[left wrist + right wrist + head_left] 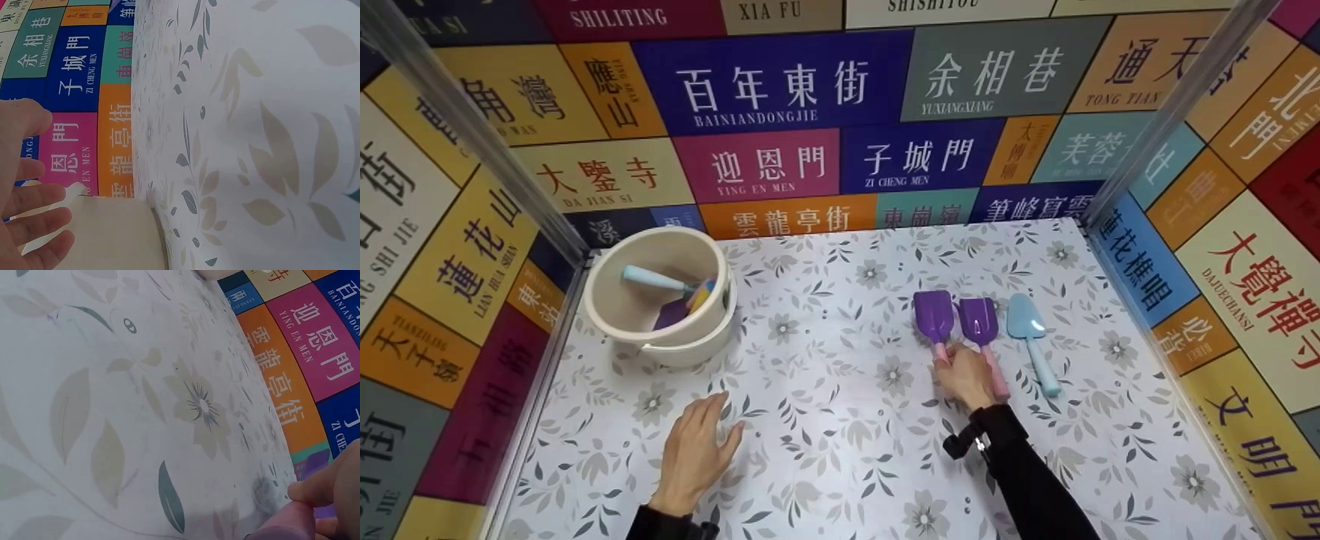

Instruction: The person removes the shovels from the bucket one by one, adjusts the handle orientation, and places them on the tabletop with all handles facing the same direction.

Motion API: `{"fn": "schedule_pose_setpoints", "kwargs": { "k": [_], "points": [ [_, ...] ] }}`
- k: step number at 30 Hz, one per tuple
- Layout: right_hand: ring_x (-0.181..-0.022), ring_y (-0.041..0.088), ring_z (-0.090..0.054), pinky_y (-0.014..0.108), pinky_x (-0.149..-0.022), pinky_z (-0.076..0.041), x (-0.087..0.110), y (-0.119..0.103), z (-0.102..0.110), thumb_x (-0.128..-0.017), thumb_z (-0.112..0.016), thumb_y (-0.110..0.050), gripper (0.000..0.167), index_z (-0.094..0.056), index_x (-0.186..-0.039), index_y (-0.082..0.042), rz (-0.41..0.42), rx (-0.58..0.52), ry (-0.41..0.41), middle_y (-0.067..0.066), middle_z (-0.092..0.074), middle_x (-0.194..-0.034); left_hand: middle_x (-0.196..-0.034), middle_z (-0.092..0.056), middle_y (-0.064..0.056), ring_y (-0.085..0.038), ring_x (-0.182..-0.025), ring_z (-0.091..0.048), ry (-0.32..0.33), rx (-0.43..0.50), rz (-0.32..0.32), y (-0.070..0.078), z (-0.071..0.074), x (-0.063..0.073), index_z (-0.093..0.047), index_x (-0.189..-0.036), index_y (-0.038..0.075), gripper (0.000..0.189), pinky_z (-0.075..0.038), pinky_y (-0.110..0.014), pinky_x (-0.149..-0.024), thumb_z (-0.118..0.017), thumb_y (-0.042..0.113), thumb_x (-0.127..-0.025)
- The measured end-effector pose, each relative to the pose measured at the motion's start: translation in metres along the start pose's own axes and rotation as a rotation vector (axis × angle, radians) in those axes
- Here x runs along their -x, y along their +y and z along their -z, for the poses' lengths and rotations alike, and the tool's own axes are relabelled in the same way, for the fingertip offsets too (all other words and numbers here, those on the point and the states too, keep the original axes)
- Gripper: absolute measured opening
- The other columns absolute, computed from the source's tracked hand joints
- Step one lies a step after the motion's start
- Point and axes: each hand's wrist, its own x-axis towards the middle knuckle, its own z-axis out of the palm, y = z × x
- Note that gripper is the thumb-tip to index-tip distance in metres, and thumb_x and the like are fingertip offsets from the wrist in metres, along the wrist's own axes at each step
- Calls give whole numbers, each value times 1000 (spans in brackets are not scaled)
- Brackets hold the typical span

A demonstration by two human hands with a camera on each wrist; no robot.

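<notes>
In the head view my right hand (966, 375) grips the pink handle of a toy shovel with a purple blade (934, 315). The right wrist view shows thumb and fingers around that pink handle (289, 521). Just to its right lies a second purple shovel (979, 321), its pink handle partly behind the hand. Farther right is a light blue trowel (1026, 319). My left hand (694, 454) is over the table's left part, fingers extended and holding nothing, in front of a cream bucket (607, 319).
Inside the bucket are a light blue handle (652, 277), a purple piece (670, 315) and something yellow (701, 296). The bucket stands at the back left of the floral-patterned tabletop (825, 375). Panels with printed lettering (772, 82) enclose the back and both sides.
</notes>
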Motion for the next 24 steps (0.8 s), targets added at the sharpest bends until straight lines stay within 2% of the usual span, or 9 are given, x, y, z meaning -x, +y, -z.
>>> {"fn": "schedule_pose_setpoints", "kwargs": {
  "k": [6, 14, 24],
  "points": [
    [-73, 28, -64, 38, -66, -51, -4, 7, -7, -100, -61, -23, 25, -68, -101, 2, -12, 69, -10, 16, -70, -86, -108, -75, -19, -36, -97, -70, 6, 10, 5, 0, -1, 1, -70, -121, -5, 51, -61, -48, -77, -84, 15, -77],
    [-87, 39, -68, 54, -82, -56, -9, 8, -11, -98, -61, -24, 25, -66, -94, 0, -33, 72, -15, 22, -71, -90, -107, -75, -20, -37, -97, -70, 8, 14, 9, 1, -2, 1, -70, -121, -5, 51, -60, -49, -77, -84, 16, -77],
    [-85, 38, -67, 52, -80, -57, -12, 3, -9, -98, -59, -24, 26, -65, -90, -1, -57, 100, -57, 21, -69, -88, -108, -75, -19, -35, -96, -71, 12, 36, 15, 3, -3, 1, -70, -122, -4, 51, -61, -49, -77, -85, 14, -77]
  ]
}}
